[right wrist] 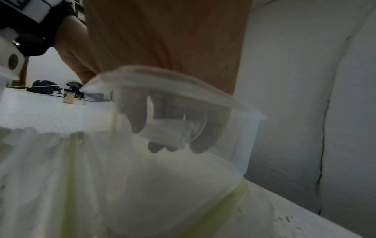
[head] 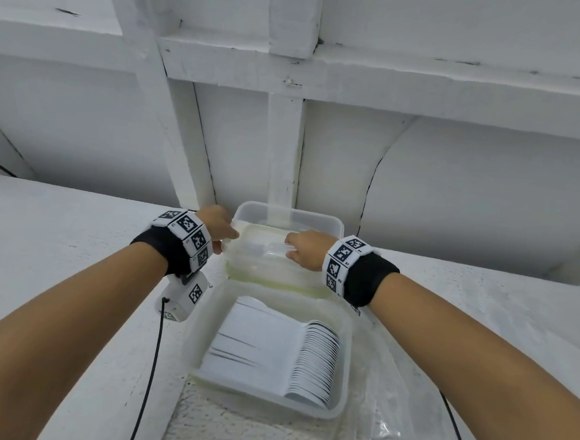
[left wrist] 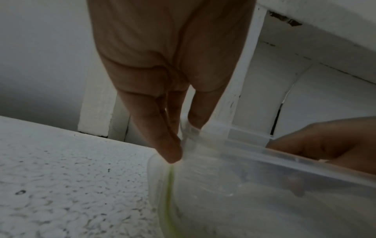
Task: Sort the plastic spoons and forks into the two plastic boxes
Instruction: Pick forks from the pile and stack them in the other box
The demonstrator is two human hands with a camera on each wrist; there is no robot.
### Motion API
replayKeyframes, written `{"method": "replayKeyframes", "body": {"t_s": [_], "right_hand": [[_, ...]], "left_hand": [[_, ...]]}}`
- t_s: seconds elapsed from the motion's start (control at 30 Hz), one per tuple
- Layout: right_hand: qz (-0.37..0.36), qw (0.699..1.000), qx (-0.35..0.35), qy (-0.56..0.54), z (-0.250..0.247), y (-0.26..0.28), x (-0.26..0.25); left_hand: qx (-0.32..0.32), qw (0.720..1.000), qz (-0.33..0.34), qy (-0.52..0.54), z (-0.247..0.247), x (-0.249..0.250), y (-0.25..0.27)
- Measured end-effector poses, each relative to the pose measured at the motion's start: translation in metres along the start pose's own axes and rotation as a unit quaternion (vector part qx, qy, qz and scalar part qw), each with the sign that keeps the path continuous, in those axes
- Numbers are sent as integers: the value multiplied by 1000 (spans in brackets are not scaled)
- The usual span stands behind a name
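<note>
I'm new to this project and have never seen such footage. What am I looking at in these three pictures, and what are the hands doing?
No machine here: a person works with bare hands, wearing cameras. The big picture comes from a head camera; the other two look along each wrist at the fingers.

On the white table stand two clear plastic boxes. The near box holds a neat stack of white cutlery; spoons or forks, I cannot tell. The left hand grips the far box at its left rim. The right hand reaches inside it, fingers curled round something pale, too blurred to name.

The checkered wristbands are tracking markers.
</note>
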State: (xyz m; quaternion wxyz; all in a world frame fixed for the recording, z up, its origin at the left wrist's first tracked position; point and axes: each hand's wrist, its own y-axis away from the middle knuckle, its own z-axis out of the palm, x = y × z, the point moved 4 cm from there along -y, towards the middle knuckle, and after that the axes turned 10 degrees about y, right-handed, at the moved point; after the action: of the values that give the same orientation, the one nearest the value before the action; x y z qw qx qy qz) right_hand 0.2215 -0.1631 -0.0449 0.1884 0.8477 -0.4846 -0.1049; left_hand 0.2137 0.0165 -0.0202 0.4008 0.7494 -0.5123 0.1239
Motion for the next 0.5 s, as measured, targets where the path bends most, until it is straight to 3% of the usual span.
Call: {"method": "replayKeyframes", "body": {"t_s": [0.33, 0.5], "right_hand": [[-1, 997, -46, 58, 4, -10, 1], [12, 999, -37, -37, -2, -14, -8]], "left_hand": [[-4, 998, -4, 55, 4, -8, -8], [-5, 996, -2, 85, 4, -10, -8]]}}
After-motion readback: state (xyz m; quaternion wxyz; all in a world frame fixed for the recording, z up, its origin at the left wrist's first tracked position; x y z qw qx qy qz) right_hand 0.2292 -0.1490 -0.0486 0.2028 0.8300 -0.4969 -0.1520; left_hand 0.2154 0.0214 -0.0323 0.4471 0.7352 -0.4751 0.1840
